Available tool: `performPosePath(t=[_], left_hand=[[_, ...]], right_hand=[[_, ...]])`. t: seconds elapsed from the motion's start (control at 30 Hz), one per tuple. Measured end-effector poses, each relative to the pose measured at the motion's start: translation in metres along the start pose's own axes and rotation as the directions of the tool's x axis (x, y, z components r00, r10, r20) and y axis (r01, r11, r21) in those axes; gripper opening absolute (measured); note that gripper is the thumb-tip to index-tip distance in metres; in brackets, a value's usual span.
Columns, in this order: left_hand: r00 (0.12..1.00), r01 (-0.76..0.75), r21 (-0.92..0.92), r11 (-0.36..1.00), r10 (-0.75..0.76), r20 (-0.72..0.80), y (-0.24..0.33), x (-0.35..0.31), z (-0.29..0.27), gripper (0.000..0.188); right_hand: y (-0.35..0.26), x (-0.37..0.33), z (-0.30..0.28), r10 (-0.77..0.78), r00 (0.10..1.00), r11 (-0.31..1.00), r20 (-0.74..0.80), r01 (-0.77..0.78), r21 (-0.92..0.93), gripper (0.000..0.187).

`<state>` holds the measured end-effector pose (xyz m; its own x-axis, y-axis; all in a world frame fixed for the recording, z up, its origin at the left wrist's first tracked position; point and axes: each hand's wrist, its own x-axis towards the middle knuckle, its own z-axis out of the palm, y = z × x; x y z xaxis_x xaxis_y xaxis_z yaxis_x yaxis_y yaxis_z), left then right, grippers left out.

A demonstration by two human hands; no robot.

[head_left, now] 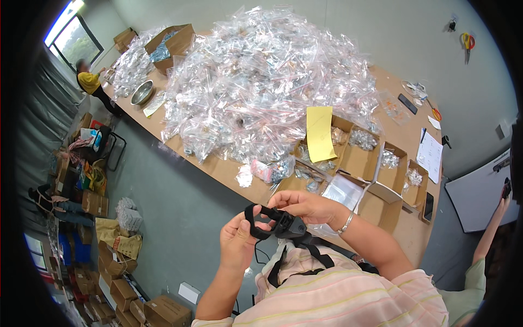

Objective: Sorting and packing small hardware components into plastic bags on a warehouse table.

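Observation:
A black strap (251,222) forms a loop at the front of my body, joined to a dark wedge-shaped plastic device (294,227). My left hand (237,242) is closed on the loop's left side, thumb against the band. From the other side my right hand (308,207), with a bracelet at its wrist, pinches the strap's upper part just above the device. Part of the band is hidden behind the fingers. More black webbing (316,255) hangs over my striped shirt below the device.
A big heap of clear plastic bags (261,76) covers much of the table (234,177). Small open cardboard boxes (362,163) with bagged parts stand to the right, beside a yellow paper sheet (320,133). Cartons (166,312) line the left floor. One person (90,82) stands far left; another's arm (490,229) shows right.

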<state>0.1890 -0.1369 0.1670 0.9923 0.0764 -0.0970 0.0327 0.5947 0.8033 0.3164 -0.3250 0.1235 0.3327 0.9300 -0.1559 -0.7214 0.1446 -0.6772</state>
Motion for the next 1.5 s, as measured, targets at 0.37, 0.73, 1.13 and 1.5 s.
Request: performPosePath(t=[0.37, 0.73, 1.13, 1.5], left_hand=[[0.961, 0.205, -0.542, 0.815, -0.272, -0.045, 0.004, 0.009, -0.002, 0.044], [0.964, -0.183, 0.228, 0.956, 0.129, 0.234, 0.012, 0.018, 0.015, 0.056], [0.872, -0.486, 0.604, 0.632, 0.402, 0.280, 0.017, 0.062, 0.052, 0.084], [0.518, -0.675, 0.559, 0.482, 0.849, -0.107, 0.056, 0.112, 0.086, 0.079]], right_hand=[[0.003, -0.034, 0.027, -0.230, 0.973, 0.963, -0.033, 0.222, -0.151, 0.052], [0.023, -0.024, 0.064, -0.323, 0.894, 0.945, -0.312, 0.321, -0.059, 0.044], [0.019, -0.012, 0.098, -0.387, 0.803, 0.895, -0.454, 0.446, 0.026, 0.027], [0.033, -0.029, 0.131, -0.340, 0.869, 0.940, -0.359, 0.327, -0.097, 0.041]])
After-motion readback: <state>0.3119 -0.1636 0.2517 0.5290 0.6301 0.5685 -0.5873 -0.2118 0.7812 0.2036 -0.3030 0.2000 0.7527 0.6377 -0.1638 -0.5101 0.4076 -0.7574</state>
